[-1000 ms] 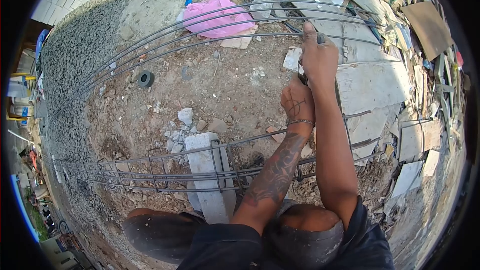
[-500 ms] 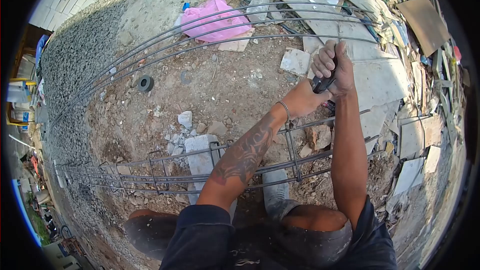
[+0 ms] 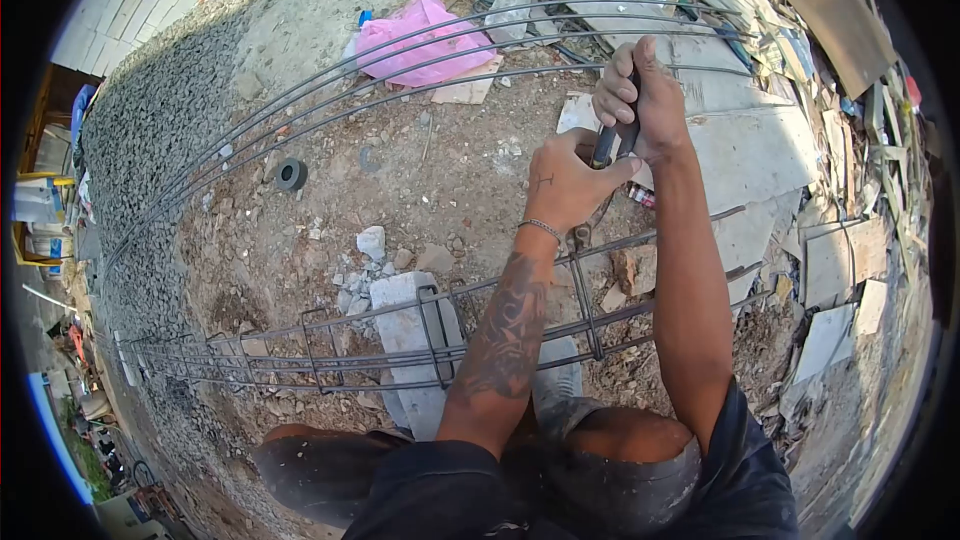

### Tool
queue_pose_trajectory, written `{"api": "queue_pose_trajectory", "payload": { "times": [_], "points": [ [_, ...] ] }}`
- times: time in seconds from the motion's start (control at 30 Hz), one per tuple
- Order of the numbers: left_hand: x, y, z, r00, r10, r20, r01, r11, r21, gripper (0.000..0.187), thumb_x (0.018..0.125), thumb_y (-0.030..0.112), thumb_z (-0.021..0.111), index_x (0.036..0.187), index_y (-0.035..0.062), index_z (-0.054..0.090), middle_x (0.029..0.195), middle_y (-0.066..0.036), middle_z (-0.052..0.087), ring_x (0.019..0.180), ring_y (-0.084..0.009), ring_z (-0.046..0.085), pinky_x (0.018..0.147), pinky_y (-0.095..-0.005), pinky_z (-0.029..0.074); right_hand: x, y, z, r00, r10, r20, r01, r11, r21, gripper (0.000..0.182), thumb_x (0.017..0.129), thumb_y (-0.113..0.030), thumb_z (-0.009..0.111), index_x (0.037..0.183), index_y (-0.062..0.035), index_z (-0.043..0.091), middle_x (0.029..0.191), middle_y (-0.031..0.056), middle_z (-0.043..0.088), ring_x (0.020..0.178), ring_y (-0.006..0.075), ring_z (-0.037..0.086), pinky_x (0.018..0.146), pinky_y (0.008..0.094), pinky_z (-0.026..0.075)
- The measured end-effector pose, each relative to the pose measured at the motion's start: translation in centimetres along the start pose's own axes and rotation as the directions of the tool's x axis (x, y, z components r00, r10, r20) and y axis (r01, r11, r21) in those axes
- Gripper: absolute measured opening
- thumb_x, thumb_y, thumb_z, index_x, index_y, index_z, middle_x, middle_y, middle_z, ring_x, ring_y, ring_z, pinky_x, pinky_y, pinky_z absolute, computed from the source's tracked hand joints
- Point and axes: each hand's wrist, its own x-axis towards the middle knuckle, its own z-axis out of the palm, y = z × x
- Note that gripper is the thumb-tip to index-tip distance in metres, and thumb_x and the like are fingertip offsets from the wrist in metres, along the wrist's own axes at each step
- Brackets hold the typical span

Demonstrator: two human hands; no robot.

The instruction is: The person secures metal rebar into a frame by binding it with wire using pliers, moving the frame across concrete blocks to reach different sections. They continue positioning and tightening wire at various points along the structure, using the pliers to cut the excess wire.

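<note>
Both hands are on a pair of pincers with long dark handles. My right hand is wrapped round the upper handle ends, its thumb pointing up. Lower down, my left hand grips the handles, thumb stretched across them; some of its fingers are hidden. Below the left wrist, the pincer head meets the upper bar of a rebar cage at a stirrup corner. Whether wire sits in the jaws cannot be made out. The cage runs left and right in front of my knees, across a pale concrete block.
Several long loose rebars arch across the far side. Beyond them lies a pink plastic bag. A dark roll rests on the dirt. Gravel spreads at left; broken boards and scrap pile up at right.
Both hands have shifted left and slightly up with the pincers, whose handles now stand more upright. The pincer head at the stirrup corner has come into view below my left wrist.
</note>
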Motion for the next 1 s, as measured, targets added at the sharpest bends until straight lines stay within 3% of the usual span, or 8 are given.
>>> {"api": "queue_pose_trajectory", "payload": {
  "times": [0.13, 0.2, 0.33, 0.53, 0.6, 0.73, 0.87, 1.0],
  "points": [
    [1.5, -0.9, 0.2, 0.674, 0.114, 0.73, 0.59, 0.512, -0.624, 0.025, 0.077, 0.022, 0.062, 0.071, -0.0015, 0.058, 0.058, -0.014, 0.057, 0.056, -0.0214, 0.06, 0.055, -0.0357, 0.044, 0.1, 0.2, -0.2, 0.987, -0.019, -0.161, -0.012, 0.981, -0.193, 0.047, 0.089, -0.051, 0.043, 0.082, -0.0056, 0.049, 0.059, 0.0013, 0.047, 0.048, 0.0114, 0.045, 0.048, 0.0258, 0.042],
    [-0.6, 0.5, 1.7, 0.983, -0.166, 0.072, 0.18, 0.947, -0.267, 0.024, 0.078, 0.02, 0.063, 0.073, -0.0026, 0.056, 0.059, -0.015, 0.057, 0.054, -0.0258, 0.06, 0.053, -0.0368, 0.043, -0.8, -0.2, 3.4, 0.954, -0.033, -0.299, -0.065, 0.947, -0.315, 0.05, 0.09, -0.053, 0.039, 0.084, -0.0045, 0.05, 0.061, 0.0002, 0.047, 0.051, 0.0103, 0.046, 0.05, 0.0229, 0.04],
    [-2.5, 0.5, 5.0, 0.795, -0.201, -0.573, 0.104, 0.975, -0.198, 0.024, 0.072, 0.021, 0.066, 0.073, 0.0007, 0.054, 0.06, -0.015, 0.056, 0.055, -0.0343, 0.056, 0.052, -0.0392, 0.04, -0.9, 1.2, 7.0, 0.861, -0.262, -0.437, -0.128, 0.718, -0.684, 0.052, 0.09, -0.051, 0.042, 0.088, -0.0007, 0.054, 0.067, 0.005, 0.055, 0.055, 0.0109, 0.051, 0.052, 0.0232, 0.044],
    [-1.9, -0.3, 1.9, 0.866, 0.19, -0.463, -0.259, 0.962, -0.09, 0.028, 0.071, 0.023, 0.069, 0.075, -0.0006, 0.054, 0.063, -0.012, 0.057, 0.057, -0.0257, 0.057, 0.054, -0.035, 0.043, -0.3, -0.7, -0.4, 0.944, 0.035, 0.329, -0.099, 0.978, 0.182, 0.053, 0.087, -0.059, 0.036, 0.076, -0.0077, 0.046, 0.049, -0.0015, 0.037, 0.041, 0.0095, 0.042, 0.041, 0.0258, 0.041],
    [-0.9, -1.0, 1.2, 0.841, 0.092, 0.533, 0.431, 0.482, -0.763, 0.025, 0.073, 0.021, 0.066, 0.074, -0.0007, 0.054, 0.062, -0.011, 0.058, 0.055, -0.0261, 0.057, 0.052, -0.035, 0.042, -0.5, -0.6, -0.3, 0.956, 0.07, 0.284, -0.109, 0.986, 0.126, 0.054, 0.087, -0.059, 0.036, 0.078, -0.0071, 0.047, 0.05, -0.0008, 0.04, 0.041, 0.0099, 0.042, 0.041, 0.0256, 0.041],
    [-2.3, 0.2, 4.0, 0.819, -0.08, -0.568, 0.026, 0.994, -0.103, 0.024, 0.075, 0.02, 0.065, 0.07, -0.0005, 0.053, 0.056, -0.014, 0.055, 0.05, -0.0289, 0.054, 0.05, -0.0363, 0.04, -0.5, 1.0, 7.5, 0.897, -0.241, -0.37, -0.04, 0.79, -0.612, 0.057, 0.086, -0.059, 0.042, 0.087, -0.0036, 0.054, 0.053, 0.0011, 0.047, 0.04, 0.011, 0.042, 0.043, 0.0235, 0.041],
    [-3.5, 0.9, 3.3, 0.821, -0.136, -0.555, -0.005, 0.969, -0.246, 0.024, 0.074, 0.019, 0.065, 0.068, 0.0002, 0.051, 0.057, -0.014, 0.054, 0.051, -0.0295, 0.054, 0.051, -0.0369, 0.04, -0.5, 2.9, 7.6, 0.823, -0.515, -0.24, -0.063, 0.337, -0.939, 0.055, 0.085, -0.059, 0.044, 0.084, -0.0047, 0.053, 0.053, 0.0008, 0.047, 0.04, 0.0104, 0.041, 0.042, 0.024, 0.04],
    [-2.4, -0.6, 0.8, 0.926, 0.073, -0.371, -0.289, 0.767, -0.572, 0.025, 0.074, 0.021, 0.069, 0.073, 0.0003, 0.055, 0.057, -0.006, 0.055, 0.053, -0.0176, 0.055, 0.049, -0.0319, 0.041, -0.3, -0.7, 3.1, 0.977, 0.09, -0.191, -0.128, 0.973, -0.194, 0.054, 0.086, -0.062, 0.034, 0.067, -0.011, 0.04, 0.048, -0.0053, 0.037, 0.035, 0.0052, 0.035, 0.035, 0.0229, 0.038]
  ]
}}
